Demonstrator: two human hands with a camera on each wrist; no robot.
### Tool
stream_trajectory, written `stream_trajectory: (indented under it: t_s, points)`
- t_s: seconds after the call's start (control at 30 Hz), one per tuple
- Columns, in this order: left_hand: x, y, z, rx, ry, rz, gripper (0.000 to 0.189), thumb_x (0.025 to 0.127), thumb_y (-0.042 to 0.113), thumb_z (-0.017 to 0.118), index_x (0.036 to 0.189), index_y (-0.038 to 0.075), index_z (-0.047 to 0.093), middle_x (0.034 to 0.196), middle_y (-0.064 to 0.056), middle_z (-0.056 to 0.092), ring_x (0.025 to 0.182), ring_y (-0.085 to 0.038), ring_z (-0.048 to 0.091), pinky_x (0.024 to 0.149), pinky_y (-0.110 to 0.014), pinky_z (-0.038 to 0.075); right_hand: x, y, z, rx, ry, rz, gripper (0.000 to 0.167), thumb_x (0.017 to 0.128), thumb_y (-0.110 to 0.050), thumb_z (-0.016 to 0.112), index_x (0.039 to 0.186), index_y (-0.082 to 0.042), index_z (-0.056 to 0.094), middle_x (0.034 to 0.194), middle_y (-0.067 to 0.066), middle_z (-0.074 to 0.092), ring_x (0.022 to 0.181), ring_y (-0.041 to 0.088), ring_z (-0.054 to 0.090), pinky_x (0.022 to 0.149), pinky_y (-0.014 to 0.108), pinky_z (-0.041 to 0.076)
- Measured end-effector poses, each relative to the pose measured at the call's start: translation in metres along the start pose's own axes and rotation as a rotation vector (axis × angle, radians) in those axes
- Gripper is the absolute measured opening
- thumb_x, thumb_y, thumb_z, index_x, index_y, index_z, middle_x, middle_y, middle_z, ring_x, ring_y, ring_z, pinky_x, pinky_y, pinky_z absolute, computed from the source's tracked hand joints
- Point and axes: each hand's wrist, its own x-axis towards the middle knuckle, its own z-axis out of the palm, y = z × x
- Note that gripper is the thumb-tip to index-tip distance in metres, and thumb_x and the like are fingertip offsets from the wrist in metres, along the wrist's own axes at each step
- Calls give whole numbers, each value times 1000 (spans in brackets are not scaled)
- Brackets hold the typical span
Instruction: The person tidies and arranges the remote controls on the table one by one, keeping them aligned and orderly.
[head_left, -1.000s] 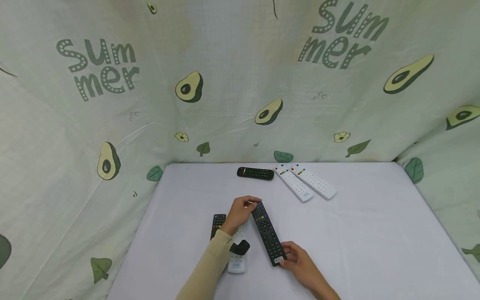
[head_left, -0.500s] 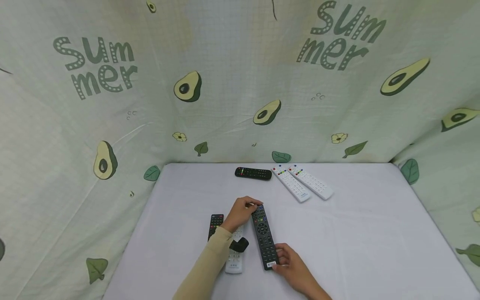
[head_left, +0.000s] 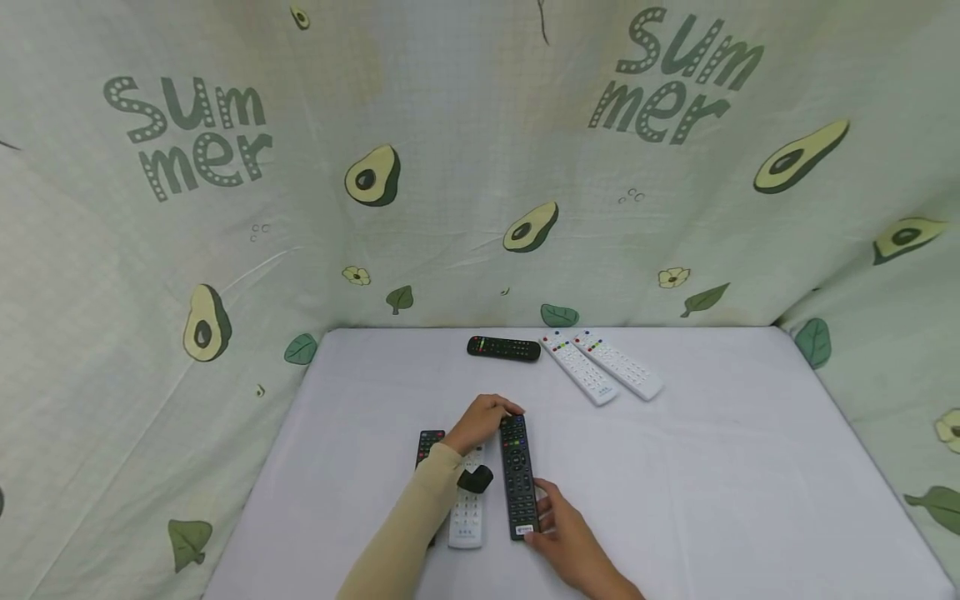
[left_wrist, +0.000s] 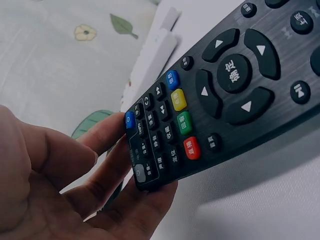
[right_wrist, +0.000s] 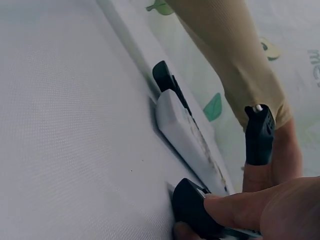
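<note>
Both hands hold a long black remote control (head_left: 517, 479), its buttons facing up. At its far end, the fingers of my left hand (head_left: 478, 422) grip the edge. In the left wrist view the remote's coloured buttons show near those fingertips. My right hand (head_left: 567, 542) holds the near end by the white label, and in the right wrist view its thumb (right_wrist: 235, 207) lies on top. Just left is a white remote control (head_left: 466, 521), partly behind the left wrist. Beyond that, another black remote control (head_left: 430, 442) is mostly hidden by the left sleeve.
At the back of the white-covered table (head_left: 712, 467), a black remote control (head_left: 503, 348) lies crosswise beside two slanted white remote controls (head_left: 579, 368). A patterned cloth (head_left: 450, 167) hangs behind the table edge. A small black device (head_left: 476, 479) sits on the left wrist.
The held black remote has swung from a slant to nearly straight, its near end moving left towards the white remote. The right hand has moved left with it; the left stays at the far end.
</note>
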Motion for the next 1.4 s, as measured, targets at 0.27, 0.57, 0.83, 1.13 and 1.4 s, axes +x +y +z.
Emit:
stream_trajectory:
  t_s: [0.27, 0.57, 0.83, 1.13, 1.4]
  points:
    - [4, -4, -1, 56, -18, -44, 40, 102, 6, 43, 116, 4, 80, 129, -13, 72, 135, -36, 58, 120, -56, 39, 0, -8, 4, -9, 2, -31, 85, 86, -3, 80, 155, 14, 32, 114, 13, 59, 91, 15, 61, 72, 25, 58]
    - [4, -1, 1, 153, -64, -46, 37, 105, 14, 45, 119, 5, 79, 131, -16, 70, 132, -37, 59, 117, -57, 43, 2, -10, 5, -66, -14, -52, 89, 83, -3, 82, 156, 13, 33, 112, 12, 57, 88, 10, 60, 70, 24, 58]
    - [4, -1, 2, 233, -81, -26, 35, 105, 15, 48, 119, 4, 78, 129, -15, 71, 130, -36, 60, 115, -56, 45, 3, -12, 2, -99, -48, -91, 87, 83, -3, 83, 155, 12, 37, 110, 11, 57, 85, 8, 59, 66, 24, 55]
    - [11, -3, -9, 252, -73, -13, 33, 107, 17, 49, 119, 8, 78, 130, -12, 71, 128, -32, 61, 112, -54, 48, 12, -28, -19, -252, -57, -52, 76, 83, -14, 87, 146, 7, 51, 109, 12, 62, 83, 13, 60, 61, 27, 52]
    - [30, -10, -28, 128, 171, -40, 27, 109, 14, 52, 119, 4, 74, 126, -13, 70, 112, -27, 62, 99, -48, 53, 51, -47, -51, -352, 105, -11, 57, 91, -7, 81, 142, 3, 57, 115, 15, 63, 97, 25, 65, 76, 40, 60]
